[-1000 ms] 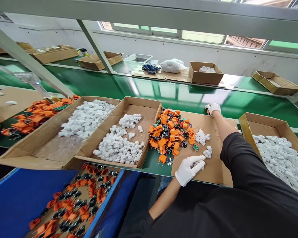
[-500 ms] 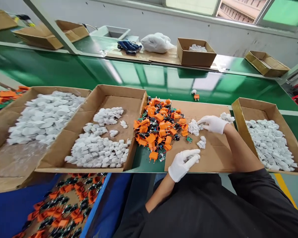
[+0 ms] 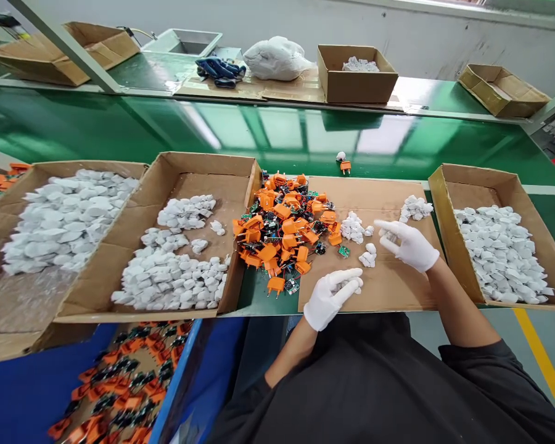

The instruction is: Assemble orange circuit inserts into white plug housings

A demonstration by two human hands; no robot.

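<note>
My left hand (image 3: 330,297), in a white glove, is closed around a few small white lumps (image 3: 355,287) low over the cardboard sheet (image 3: 398,285). My right hand (image 3: 407,245), also gloved, is above the sheet with its fingers curled around a whitish lump (image 3: 388,235), partly hidden by the fingers. Between the hands lies a little cluster of white lumps (image 3: 368,255). Farther left is a larger cluster (image 3: 352,227), and another small pile (image 3: 415,208) sits beyond my right hand. A heap of orange plug housings (image 3: 284,228) with wires and circuit boards borders the sheet.
Cardboard boxes of white pieces stand at the right (image 3: 548,262) and left (image 3: 208,159). One orange plug (image 3: 346,167) lies on the green bench behind. A shelf holds a carton (image 3: 358,86), a white bag (image 3: 277,58) and blue gloves (image 3: 219,71). A blue bin (image 3: 178,370) is below.
My right hand has drawn away from the larger white cluster, toward the right, with a whitish lump in its fingers. My left hand keeps its grip. The camera view has shifted slightly.
</note>
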